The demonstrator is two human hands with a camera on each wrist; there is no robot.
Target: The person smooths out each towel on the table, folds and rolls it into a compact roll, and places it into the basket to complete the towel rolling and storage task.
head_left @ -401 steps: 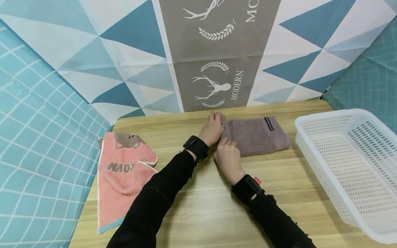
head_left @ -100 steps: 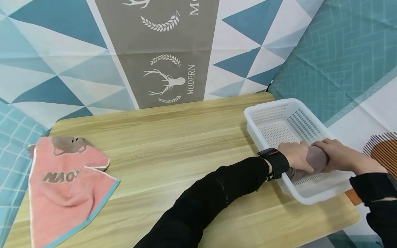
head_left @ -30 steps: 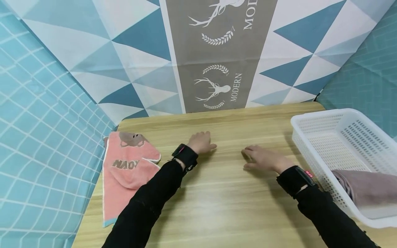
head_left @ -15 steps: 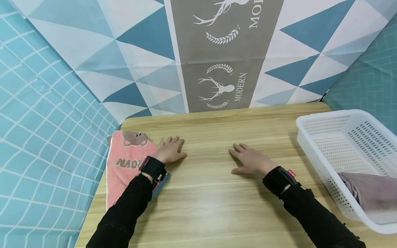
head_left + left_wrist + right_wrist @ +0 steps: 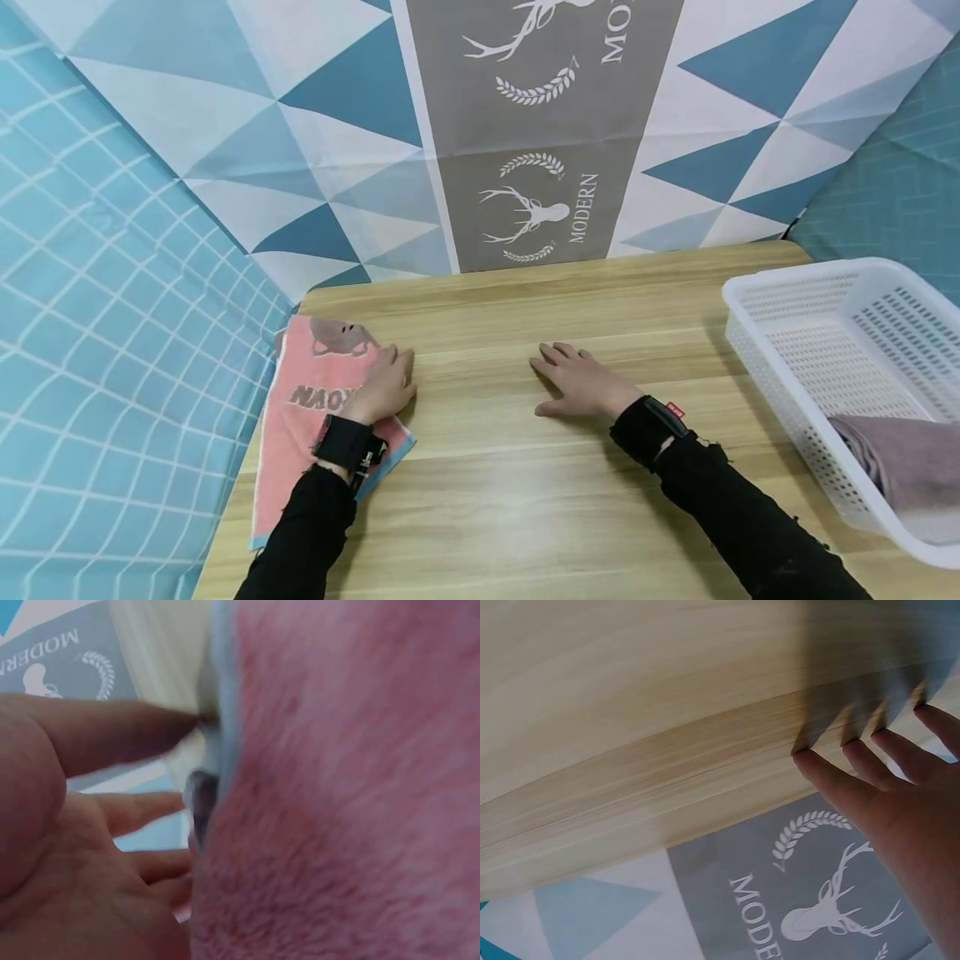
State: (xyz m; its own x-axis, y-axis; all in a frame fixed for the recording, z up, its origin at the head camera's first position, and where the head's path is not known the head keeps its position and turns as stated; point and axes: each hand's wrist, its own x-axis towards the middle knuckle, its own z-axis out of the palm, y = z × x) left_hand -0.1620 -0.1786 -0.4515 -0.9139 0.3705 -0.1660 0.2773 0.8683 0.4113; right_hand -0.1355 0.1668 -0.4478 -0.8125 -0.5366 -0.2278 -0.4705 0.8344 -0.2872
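A pink towel [image 5: 281, 471] with a grey animal figure, lettering and a blue border lies on the left of the table, partly covered by the left arm. My left hand [image 5: 381, 390] is over its right part, fingers loosely extended at the edge. Up close in the left wrist view, thumb and fingertips reach the edge of the pink pile [image 5: 337, 780]. My right hand [image 5: 581, 383] has its fingers spread, with the fingertips [image 5: 802, 756] on the wooden tabletop and nothing in the palm. A rolled mauve towel [image 5: 907, 462] rests inside the white basket.
The white perforated basket [image 5: 795, 450] stands at the right of the wooden table [image 5: 510, 517]. Behind the table hangs a patterned backdrop [image 5: 517, 125] with deer prints, and a blue tiled sheet [image 5: 112, 350] borders the left side.
The mauve towel, flat under both hands at first, later rolled and held in the basket, now lies there released. Both hands have since moved left, the left one onto the pink towel.
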